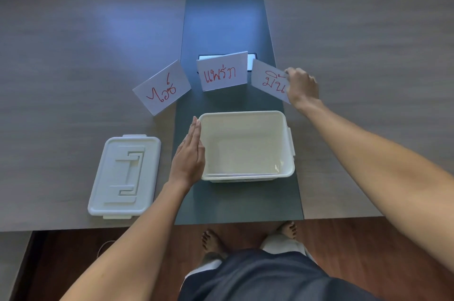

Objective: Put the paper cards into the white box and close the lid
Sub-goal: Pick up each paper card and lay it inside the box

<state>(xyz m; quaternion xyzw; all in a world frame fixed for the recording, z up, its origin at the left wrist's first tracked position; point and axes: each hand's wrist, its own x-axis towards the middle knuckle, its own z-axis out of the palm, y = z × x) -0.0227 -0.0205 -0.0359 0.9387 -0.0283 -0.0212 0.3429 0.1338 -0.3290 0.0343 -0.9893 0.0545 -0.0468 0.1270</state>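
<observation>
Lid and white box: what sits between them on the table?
In the head view, only the left hand, flat against the white box's left wall; the lid lies apart, further left.

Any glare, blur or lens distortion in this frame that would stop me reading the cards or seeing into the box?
Head view: bluish glare on the table beyond the cards; wide-angle bending at table edges; right hand slightly blurred, covering part of the right card; other cards legible; white box interior clearly visible.

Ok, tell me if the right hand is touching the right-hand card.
Touching. The head view shows the right hand gripping the right-hand card's right edge, fingers overlapping the paper.
</observation>
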